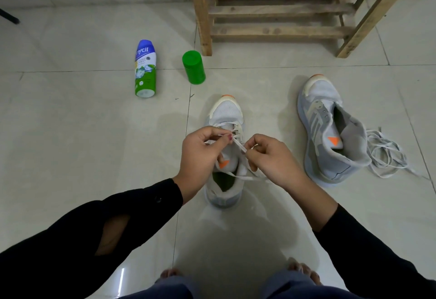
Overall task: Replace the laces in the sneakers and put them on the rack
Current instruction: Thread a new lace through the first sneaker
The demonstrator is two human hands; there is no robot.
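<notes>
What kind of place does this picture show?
Most likely a room in a home, perhaps near the entrance: a glossy tiled floor, a wooden shoe rack, and a powder bottle lying near an unlaced sneaker.

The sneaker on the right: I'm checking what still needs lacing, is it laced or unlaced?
Unlaced. The right sneaker shows empty eyelets and an open tongue, and a loose white lace lies heaped beside it.

Pinching a flat white lace (239, 145) with left hand (203, 154) and right hand (274, 160) over a pale grey orange-tipped sneaker (226, 112) — right of it, a matching unlaced sneaker (326, 157) beside loose white laces (384, 154).
</notes>
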